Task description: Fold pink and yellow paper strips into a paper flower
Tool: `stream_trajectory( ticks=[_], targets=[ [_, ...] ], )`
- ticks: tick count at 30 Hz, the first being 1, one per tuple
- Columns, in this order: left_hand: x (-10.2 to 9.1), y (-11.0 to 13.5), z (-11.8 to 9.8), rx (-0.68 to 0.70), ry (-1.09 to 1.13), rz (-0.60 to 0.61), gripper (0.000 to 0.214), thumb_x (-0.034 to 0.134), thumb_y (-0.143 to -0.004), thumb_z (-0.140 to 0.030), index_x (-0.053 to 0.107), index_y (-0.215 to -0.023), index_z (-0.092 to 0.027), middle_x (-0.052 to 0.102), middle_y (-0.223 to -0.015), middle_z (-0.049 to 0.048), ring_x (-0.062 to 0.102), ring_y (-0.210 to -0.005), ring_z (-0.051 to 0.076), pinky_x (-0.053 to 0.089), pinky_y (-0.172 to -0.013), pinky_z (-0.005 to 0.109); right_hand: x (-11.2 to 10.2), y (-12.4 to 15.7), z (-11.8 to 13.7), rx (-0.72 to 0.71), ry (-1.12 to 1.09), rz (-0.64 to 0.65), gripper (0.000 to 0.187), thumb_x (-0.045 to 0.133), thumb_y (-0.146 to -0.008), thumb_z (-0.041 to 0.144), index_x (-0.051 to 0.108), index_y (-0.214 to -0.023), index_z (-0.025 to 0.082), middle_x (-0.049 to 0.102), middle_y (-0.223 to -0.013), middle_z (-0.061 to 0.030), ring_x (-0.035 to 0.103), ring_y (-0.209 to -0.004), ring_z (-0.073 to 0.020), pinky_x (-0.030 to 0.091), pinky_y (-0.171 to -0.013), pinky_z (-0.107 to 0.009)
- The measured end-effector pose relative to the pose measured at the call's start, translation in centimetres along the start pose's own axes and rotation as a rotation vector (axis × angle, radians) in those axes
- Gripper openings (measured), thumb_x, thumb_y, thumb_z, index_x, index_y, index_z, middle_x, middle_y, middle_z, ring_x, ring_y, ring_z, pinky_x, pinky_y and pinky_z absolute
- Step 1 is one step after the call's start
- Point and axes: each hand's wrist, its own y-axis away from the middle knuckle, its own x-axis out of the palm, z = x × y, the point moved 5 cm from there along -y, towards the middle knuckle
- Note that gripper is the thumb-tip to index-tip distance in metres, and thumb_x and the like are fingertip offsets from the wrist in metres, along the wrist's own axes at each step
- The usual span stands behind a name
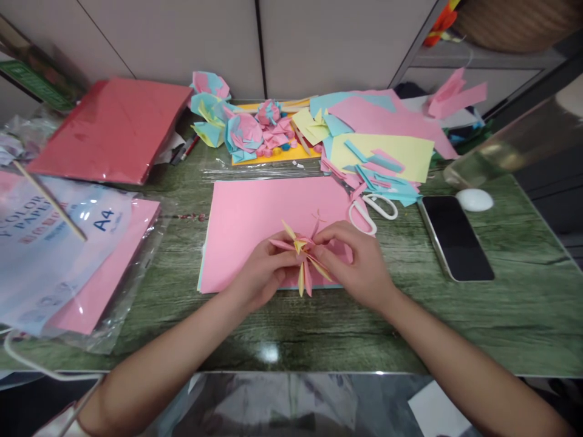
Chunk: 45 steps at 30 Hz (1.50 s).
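Observation:
Between my two hands is a folded paper flower (299,245) with narrow pink and yellow petals pointing outward. My left hand (268,267) pinches its left side, thumb near the yellow centre. From the right, my right hand (357,261) grips the petals between thumb and fingers. The flower is held just over a stack of pink paper (264,206), whose lower edge shows a little blue. My fingertips partly cover the flower's middle. White-handled scissors (386,207) lie at the stack's right edge, their blades partly hidden among paper scraps.
Behind the stack lie folded paper flowers (246,132) and coloured paper sheets and strips (382,155). A phone (455,237), a white mouse-like object (474,199) and a clear cylinder (510,139) are on the right. Leftward are a red packet (113,130) and an A4 paper bag (59,243) under a stick (52,203).

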Motion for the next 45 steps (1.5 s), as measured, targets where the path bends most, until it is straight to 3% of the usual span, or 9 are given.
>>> stream_trajectory(
  ticks=[6, 11, 16, 21, 31, 37, 45],
  targets=[
    [-0.3, 0.0, 0.4, -0.109, 0.049, 0.051, 0.017, 0.066, -0.065, -0.017, 0.062, -0.081, -0.015, 0.060, -0.073, 0.0017, 0.058, -0.062, 0.012, 0.049, -0.063, 0.028, 0.0, -0.4, 0.0, 0.023, -0.078, 0.127, 0.007, 0.055, -0.075, 0.014, 0.059, -0.074, 0.019, 0.062, -0.075, 0.0005, 0.057, -0.074, -0.0132, 0.044, -0.070, -0.028],
    [-0.3, 0.0, 0.4, -0.135, 0.079, 0.110, 0.013, 0.065, -0.067, -0.016, 0.063, -0.080, -0.015, 0.060, -0.073, 0.0017, 0.059, -0.063, 0.012, 0.049, -0.064, 0.028, 0.1, -0.4, 0.2, -0.002, -0.063, 0.184, 0.001, 0.060, -0.075, 0.020, 0.060, -0.075, 0.019, 0.062, -0.074, 0.0000, 0.056, -0.071, -0.0128, 0.045, -0.066, -0.027],
    [-0.3, 0.1, 0.2, -0.148, 0.053, 0.068, 0.015, 0.066, -0.065, -0.014, 0.060, -0.079, -0.014, 0.060, -0.071, 0.0009, 0.060, -0.062, 0.013, 0.049, -0.064, 0.030, 0.3, -0.2, 0.1, -0.036, 0.005, 0.141, 0.007, 0.058, -0.077, 0.024, 0.058, -0.072, 0.019, 0.061, -0.072, -0.0003, 0.055, -0.069, -0.0125, 0.043, -0.064, -0.026],
    [-0.3, 0.3, 0.3, -0.072, -0.032, 0.025, 0.017, 0.065, -0.067, -0.015, 0.059, -0.083, -0.014, 0.060, -0.075, 0.0012, 0.060, -0.068, 0.014, 0.050, -0.067, 0.032, 0.4, 0.0, 0.3, -0.078, 0.117, 0.094, 0.006, 0.057, -0.076, 0.020, 0.056, -0.070, 0.019, 0.059, -0.069, 0.0002, 0.052, -0.066, -0.0124, 0.040, -0.063, -0.027],
    [-0.3, 0.4, -0.4, 0.003, -0.208, -0.066, 0.019, 0.067, -0.062, -0.014, 0.058, -0.079, -0.013, 0.059, -0.072, 0.0004, 0.058, -0.068, 0.013, 0.047, -0.067, 0.029, 0.7, -0.1, 0.0, -0.076, 0.158, 0.208, 0.008, 0.056, -0.078, 0.024, 0.057, -0.072, 0.019, 0.059, -0.070, -0.0001, 0.051, -0.067, -0.0126, 0.038, -0.064, -0.027],
    [-0.2, 0.5, -0.3, 0.033, -0.237, -0.076, 0.019, 0.066, -0.063, -0.012, 0.057, -0.080, -0.012, 0.059, -0.075, 0.0012, 0.058, -0.072, 0.013, 0.046, -0.070, 0.030, 0.9, 0.2, 0.2, -0.133, 0.244, 0.091, 0.010, 0.057, -0.073, 0.018, 0.051, -0.065, 0.018, 0.053, -0.064, 0.0007, 0.047, -0.065, -0.0129, 0.035, -0.062, -0.027],
    [-0.2, 0.4, -0.6, 0.106, -0.305, -0.082, 0.018, 0.067, -0.065, -0.018, 0.056, -0.079, -0.014, 0.056, -0.072, -0.0011, 0.055, -0.067, 0.011, 0.043, -0.066, 0.025, 1.9, 0.5, -1.0, 0.115, -0.025, 0.102, 0.012, 0.053, -0.075, 0.016, 0.047, -0.065, 0.019, 0.050, -0.063, 0.0039, 0.044, -0.059, -0.0095, 0.034, -0.055, -0.022]
  ],
)
